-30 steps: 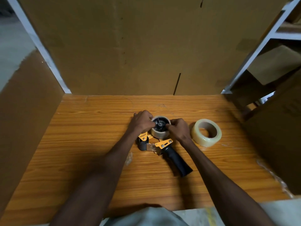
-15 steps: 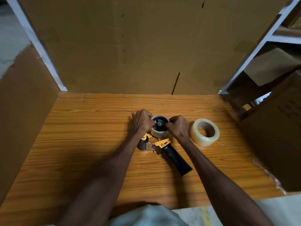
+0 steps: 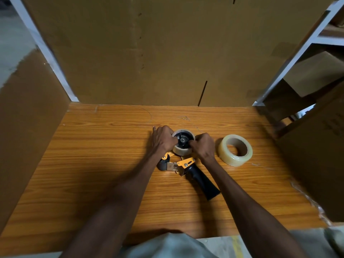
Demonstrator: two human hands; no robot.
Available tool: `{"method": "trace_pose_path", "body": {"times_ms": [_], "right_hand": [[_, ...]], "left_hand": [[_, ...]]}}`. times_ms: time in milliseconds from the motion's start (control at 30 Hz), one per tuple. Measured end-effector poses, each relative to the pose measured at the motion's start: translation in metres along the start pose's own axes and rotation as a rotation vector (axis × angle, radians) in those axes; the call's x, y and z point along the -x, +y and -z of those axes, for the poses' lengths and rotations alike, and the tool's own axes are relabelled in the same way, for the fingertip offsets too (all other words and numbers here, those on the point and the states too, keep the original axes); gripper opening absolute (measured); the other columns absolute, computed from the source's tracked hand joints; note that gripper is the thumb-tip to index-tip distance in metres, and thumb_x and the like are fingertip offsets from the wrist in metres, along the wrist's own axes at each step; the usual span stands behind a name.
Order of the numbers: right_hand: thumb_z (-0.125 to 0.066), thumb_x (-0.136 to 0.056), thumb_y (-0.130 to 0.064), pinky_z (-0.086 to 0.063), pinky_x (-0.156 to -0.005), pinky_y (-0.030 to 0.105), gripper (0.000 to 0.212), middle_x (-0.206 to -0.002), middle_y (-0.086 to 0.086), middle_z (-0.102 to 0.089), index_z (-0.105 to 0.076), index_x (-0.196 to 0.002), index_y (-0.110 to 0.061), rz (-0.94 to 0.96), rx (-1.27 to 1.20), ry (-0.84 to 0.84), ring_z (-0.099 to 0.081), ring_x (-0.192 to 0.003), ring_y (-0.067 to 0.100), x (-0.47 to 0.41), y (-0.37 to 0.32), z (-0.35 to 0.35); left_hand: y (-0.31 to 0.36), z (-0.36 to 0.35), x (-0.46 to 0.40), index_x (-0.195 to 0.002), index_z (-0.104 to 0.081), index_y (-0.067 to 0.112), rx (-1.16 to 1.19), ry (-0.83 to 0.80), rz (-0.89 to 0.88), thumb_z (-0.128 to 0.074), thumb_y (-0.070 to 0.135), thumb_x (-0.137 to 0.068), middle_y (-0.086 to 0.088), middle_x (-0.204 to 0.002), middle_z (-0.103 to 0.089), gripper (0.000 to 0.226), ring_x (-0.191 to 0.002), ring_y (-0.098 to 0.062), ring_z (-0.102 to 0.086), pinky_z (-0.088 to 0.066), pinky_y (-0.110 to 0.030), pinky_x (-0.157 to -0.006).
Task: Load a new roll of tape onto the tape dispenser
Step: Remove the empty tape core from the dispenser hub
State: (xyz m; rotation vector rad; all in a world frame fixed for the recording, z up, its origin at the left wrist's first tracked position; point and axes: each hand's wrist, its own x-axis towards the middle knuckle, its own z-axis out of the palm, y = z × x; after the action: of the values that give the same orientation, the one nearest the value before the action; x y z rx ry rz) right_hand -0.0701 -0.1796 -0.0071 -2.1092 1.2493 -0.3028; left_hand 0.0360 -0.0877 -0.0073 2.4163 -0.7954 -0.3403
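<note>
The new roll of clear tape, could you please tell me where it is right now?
In the head view, the new roll of clear tape lies flat on the wooden table, untouched, just right of the right hand and the tape dispenser.

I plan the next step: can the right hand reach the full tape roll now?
Probably yes: the full tape roll lies just beside the right hand, nothing between, though that hand now grips the nearly empty roll.

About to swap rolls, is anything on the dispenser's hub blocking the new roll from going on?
Yes. The old core sits on the dispenser hub, gripped by both hands; the new roll lies on the table to its right.
</note>
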Motion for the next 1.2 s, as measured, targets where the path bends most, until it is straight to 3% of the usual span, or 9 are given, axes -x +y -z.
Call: {"method": "trace_pose_path", "body": {"times_ms": [133, 200, 300, 500, 667, 800, 1033, 1133, 1200], "right_hand": [[-0.07, -0.072, -0.007, -0.06, -0.065, 0.047, 0.011, -0.063, 0.013, -0.07, -0.072, -0.064, 0.0, -0.009, 0.017, 0.082, -0.068, -0.062, 0.028, -0.002, -0.003, -0.004], [-0.07, -0.07, -0.005, -0.06, -0.063, 0.049, 0.009, -0.062, 0.013, -0.069, -0.071, -0.063, 0.0, -0.014, 0.01, 0.094, -0.068, -0.062, 0.028, -0.002, -0.004, -0.005], [-0.072, -0.07, -0.005, -0.06, -0.064, 0.048, 0.008, -0.064, 0.014, -0.07, -0.071, -0.064, 0.0, -0.021, -0.003, 0.079, -0.068, -0.064, 0.028, -0.003, -0.006, -0.001], [-0.074, -0.068, -0.021, -0.058, -0.065, 0.055, 0.028, -0.08, 0.027, -0.072, -0.072, -0.073, 0.006, -0.067, -0.164, -0.062, -0.063, -0.062, 0.027, -0.007, 0.001, 0.007], [-0.069, -0.075, -0.006, -0.056, -0.061, 0.042, 0.011, -0.066, 0.017, -0.069, -0.072, -0.068, 0.002, -0.068, -0.101, -0.002, -0.067, -0.064, 0.031, -0.005, -0.007, 0.012], [-0.069, -0.073, -0.005, -0.06, -0.067, 0.048, 0.009, -0.063, 0.011, -0.068, -0.071, -0.066, 0.001, -0.054, -0.04, 0.055, -0.068, -0.066, 0.029, -0.006, -0.01, 0.01], [-0.073, -0.075, -0.01, -0.06, -0.075, 0.047, 0.01, -0.085, 0.014, -0.073, -0.07, -0.083, -0.005, 0.009, 0.017, 0.047, -0.069, -0.083, 0.031, -0.007, -0.007, 0.007], [-0.073, -0.074, -0.01, -0.06, -0.073, 0.046, 0.009, -0.084, 0.013, -0.072, -0.069, -0.082, -0.007, 0.053, 0.037, 0.054, -0.068, -0.083, 0.031, -0.007, -0.007, 0.008], [-0.07, -0.074, -0.007, -0.056, -0.066, 0.042, 0.008, -0.083, 0.012, -0.071, -0.068, -0.082, -0.006, 0.085, 0.063, 0.067, -0.067, -0.08, 0.031, -0.006, -0.006, 0.009]], "left_hand": [[0.008, 0.003, 0.002, -0.054, -0.053, 0.021, 0.006, 0.05, 0.056, -0.073, 0.01, -0.077, 0.004, -0.063, -0.053, 0.033, -0.068, -0.02, -0.053, -0.038, -0.04, -0.109], [0.014, 0.006, 0.004, -0.054, -0.049, 0.023, 0.013, 0.077, 0.066, -0.072, 0.004, -0.074, 0.006, -0.055, -0.041, 0.036, -0.056, -0.016, -0.043, -0.049, -0.032, -0.079], [0.021, 0.01, 0.007, -0.05, -0.037, 0.022, 0.015, 0.096, 0.079, -0.068, -0.004, -0.07, 0.006, -0.052, -0.028, 0.045, -0.046, -0.012, -0.026, -0.027, -0.025, -0.049], [0.021, 0.01, 0.005, -0.052, -0.039, 0.022, 0.049, 0.08, 0.096, -0.069, 0.0, -0.07, 0.004, -0.053, -0.034, 0.041, -0.047, -0.012, -0.028, -0.022, -0.026, -0.044], [0.023, 0.011, 0.008, -0.052, -0.041, 0.02, 0.039, -0.023, 0.067, -0.069, 0.009, -0.071, 0.003, -0.049, -0.034, 0.035, -0.045, -0.013, -0.031, -0.024, -0.025, -0.045], [0.025, 0.01, 0.008, -0.053, -0.046, 0.017, 0.04, 0.0, 0.068, -0.069, 0.005, -0.07, 0.001, -0.051, -0.038, 0.03, -0.046, -0.015, -0.035, -0.029, -0.027, -0.046], [0.028, 0.009, 0.006, -0.051, -0.046, 0.018, 0.078, 0.093, 0.095, -0.069, -0.001, -0.068, -0.011, -0.059, -0.053, 0.034, -0.058, -0.031, -0.051, -0.031, -0.031, -0.051], [0.027, 0.009, 0.007, -0.05, -0.04, 0.019, 0.081, 0.126, 0.078, -0.067, -0.003, -0.069, 0.003, -0.055, -0.037, 0.04, -0.052, -0.017, -0.035, -0.024, -0.028, -0.049], [0.028, 0.008, 0.006, -0.057, -0.054, 0.015, 0.075, 0.149, 0.063, -0.067, -0.003, -0.07, -0.001, -0.062, -0.052, 0.026, -0.058, -0.017, -0.045, -0.031, -0.028, -0.053]]}}
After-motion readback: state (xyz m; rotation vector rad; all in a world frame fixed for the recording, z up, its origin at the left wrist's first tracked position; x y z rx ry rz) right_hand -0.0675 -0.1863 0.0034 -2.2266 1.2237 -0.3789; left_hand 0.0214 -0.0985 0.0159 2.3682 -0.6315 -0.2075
